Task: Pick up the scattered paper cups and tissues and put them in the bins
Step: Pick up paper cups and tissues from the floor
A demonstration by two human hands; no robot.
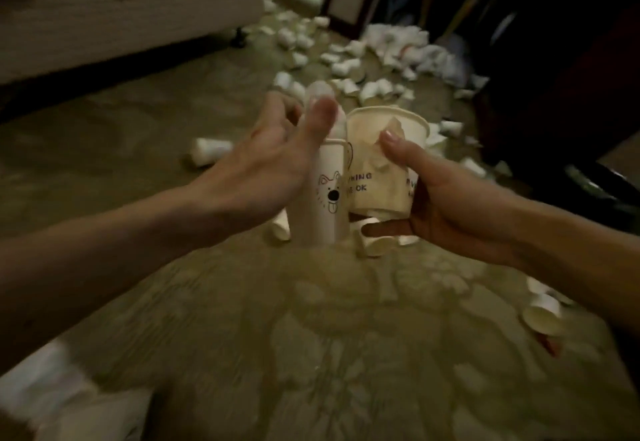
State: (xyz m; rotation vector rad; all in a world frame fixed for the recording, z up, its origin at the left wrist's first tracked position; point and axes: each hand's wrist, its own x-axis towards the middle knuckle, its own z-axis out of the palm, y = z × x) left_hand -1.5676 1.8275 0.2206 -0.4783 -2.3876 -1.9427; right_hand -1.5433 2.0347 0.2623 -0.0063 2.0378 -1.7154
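Mid-carpet (311, 336), litter (346, 66) beyond | left hand (273, 160): cup stack (325, 205) | right hand (446, 205): tissue-stuffed cup (377, 177)

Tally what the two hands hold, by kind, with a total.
Tall stack of white paper cups with a dog drawing, in the left hand: 1
Lone cream paper cup with printed words, in the right hand: 1
Crumpled white tissue inside that cup: 1
Total: 3
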